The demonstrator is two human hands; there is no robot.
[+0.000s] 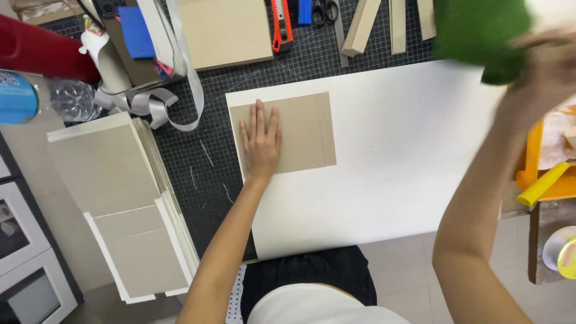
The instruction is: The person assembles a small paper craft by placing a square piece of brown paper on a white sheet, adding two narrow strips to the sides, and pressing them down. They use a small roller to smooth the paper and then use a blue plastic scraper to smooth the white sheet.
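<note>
Left hand: my left hand (261, 143) lies flat, fingers together and stretched out, palm pressing down on the flat brown rectangular cardboard piece (303, 135); it grips nothing.
Right hand: my right hand (543, 72) is raised near the camera and blurred, closed around a green fuzzy cloth-like wad (480, 33).
Cardboard piece: it rests on the near left corner area of the large white paper sheet (390, 156), its left edge close to the sheet's left edge.
Handling: I judge the board light, stiff and smooth, apt to slide on the paper unless pressed; best held by a flat palm or pinched at a free edge, such as the right one.
White sheet: thin, likely floppy and easily creased.
Edges: the sheet's near edge hangs past the worktop toward my lap; the dark gridded cutting mat (210, 162) shows to the left.
Open room: bare white paper stretches right of the board; left stands a stack of grey boards (114, 198), beyond lie an orange utility knife (281, 24) and cardboard strips (366, 24).
</note>
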